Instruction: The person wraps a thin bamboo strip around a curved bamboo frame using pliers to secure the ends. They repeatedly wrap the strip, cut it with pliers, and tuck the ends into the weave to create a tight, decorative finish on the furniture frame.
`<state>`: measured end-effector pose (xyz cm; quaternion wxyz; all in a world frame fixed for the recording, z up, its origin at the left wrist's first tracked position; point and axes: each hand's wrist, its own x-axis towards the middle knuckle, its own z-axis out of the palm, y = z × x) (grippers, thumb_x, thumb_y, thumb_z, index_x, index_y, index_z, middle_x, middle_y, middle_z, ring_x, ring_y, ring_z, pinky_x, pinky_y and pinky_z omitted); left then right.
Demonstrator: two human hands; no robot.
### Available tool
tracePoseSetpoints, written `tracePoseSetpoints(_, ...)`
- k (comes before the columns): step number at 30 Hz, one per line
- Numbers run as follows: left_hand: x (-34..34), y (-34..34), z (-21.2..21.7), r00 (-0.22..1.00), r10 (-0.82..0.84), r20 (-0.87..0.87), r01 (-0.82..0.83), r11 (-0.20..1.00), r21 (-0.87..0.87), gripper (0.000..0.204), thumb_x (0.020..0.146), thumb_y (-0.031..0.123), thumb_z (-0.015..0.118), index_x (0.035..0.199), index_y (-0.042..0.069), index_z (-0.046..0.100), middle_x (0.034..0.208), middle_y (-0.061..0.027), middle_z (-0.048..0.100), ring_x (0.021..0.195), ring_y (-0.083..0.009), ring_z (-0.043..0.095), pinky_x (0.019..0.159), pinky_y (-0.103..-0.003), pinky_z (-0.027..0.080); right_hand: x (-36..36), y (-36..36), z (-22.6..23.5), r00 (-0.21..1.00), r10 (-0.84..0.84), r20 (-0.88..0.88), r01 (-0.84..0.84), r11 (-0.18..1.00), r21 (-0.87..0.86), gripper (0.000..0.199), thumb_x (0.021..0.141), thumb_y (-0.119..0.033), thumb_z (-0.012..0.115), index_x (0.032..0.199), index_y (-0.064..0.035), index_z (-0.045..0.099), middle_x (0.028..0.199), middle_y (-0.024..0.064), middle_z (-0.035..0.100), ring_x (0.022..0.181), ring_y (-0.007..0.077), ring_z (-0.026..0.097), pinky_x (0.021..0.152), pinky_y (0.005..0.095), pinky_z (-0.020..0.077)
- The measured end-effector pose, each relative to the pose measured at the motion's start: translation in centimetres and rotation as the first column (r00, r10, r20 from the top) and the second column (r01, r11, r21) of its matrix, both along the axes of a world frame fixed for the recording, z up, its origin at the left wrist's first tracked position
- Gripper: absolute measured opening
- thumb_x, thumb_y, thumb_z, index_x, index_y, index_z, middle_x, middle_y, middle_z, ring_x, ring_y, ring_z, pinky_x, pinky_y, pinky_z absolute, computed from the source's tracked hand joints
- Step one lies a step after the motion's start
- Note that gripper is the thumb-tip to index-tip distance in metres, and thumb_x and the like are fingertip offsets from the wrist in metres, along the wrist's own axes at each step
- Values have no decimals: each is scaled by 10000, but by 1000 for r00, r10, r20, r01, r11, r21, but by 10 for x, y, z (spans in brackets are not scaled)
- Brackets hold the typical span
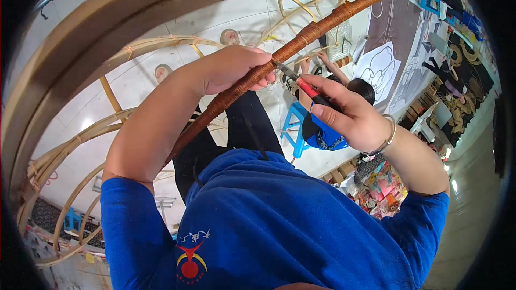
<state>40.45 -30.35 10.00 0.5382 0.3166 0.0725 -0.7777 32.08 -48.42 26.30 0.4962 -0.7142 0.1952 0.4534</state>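
Observation:
A long pole [322, 28] tightly wound with reddish-brown cord slants across in front of me, from lower left to upper right. My left hand [236, 67] is closed round it near its middle, fingertips showing beyond its lower side. In my right hand [352, 113] is a slim knife [305, 87] with a red and black handle, gripped between thumb and fingers. Its narrow grey blade points up and left, the tip at the cord winding just right of my left fingers. Whether the tip is cutting into the cord or only touching it, I cannot tell.
Curved wooden frame pieces [123, 8] arch over the left and top. Below the pole, a co-worker in blue [328, 131] sits by a blue stool [294, 129], hands on a thin strip. White drawing sheets [379, 70] and heaped colourful materials [381, 188] lie to the right.

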Motion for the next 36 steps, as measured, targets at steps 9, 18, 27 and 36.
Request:
tracePoseSetpoints(9, -9, -11, -4, 988, 61, -145, -40, 989, 142, 287, 853, 269, 470, 966, 13, 533, 829, -57, 567, 700, -110, 529, 651, -238, 456, 8, 17, 6, 995, -56, -88, 50, 996, -76, 438, 920, -180, 466, 1302, 6, 362, 1058, 74, 546, 947, 126, 502, 834, 247, 397)
tracePoseSetpoints(18, -10, -13, 5, 997, 63, -47, -50, 972, 228, 273, 852, 271, 446, 889, 16, 537, 775, -66, 558, 647, -114, 512, 585, -236, 441, 4, 22, 5, 963, -185, -194, 178, 983, -51, 417, 920, -209, 466, 1288, -25, 397, 911, 37, 510, 776, 107, 461, 707, 235, 374)
tracePoseSetpoints(27, -17, -6, 8, 998, 57, 20, -59, 985, 162, 381, 876, 304, 363, 957, -2, 574, 692, -8, 546, 591, -90, 489, 559, -208, 417, -74, 10, -22, 752, -657, -61, 642, 707, 295, 524, 917, -171, 441, 1385, -72, 228, 1046, 38, 477, 740, 80, 473, 616, 197, 387)
tracePoseSetpoints(36, -19, -4, 21, 949, 72, 307, -124, 980, 155, 385, 898, 265, 430, 1101, -56, 494, 816, -61, 567, 690, -121, 501, 634, -231, 413, -157, 50, -78, 491, -865, -102, 809, 409, 422, 462, 858, -112, 477, 1300, -50, 358, 975, 18, 480, 754, 74, 461, 633, 205, 397)
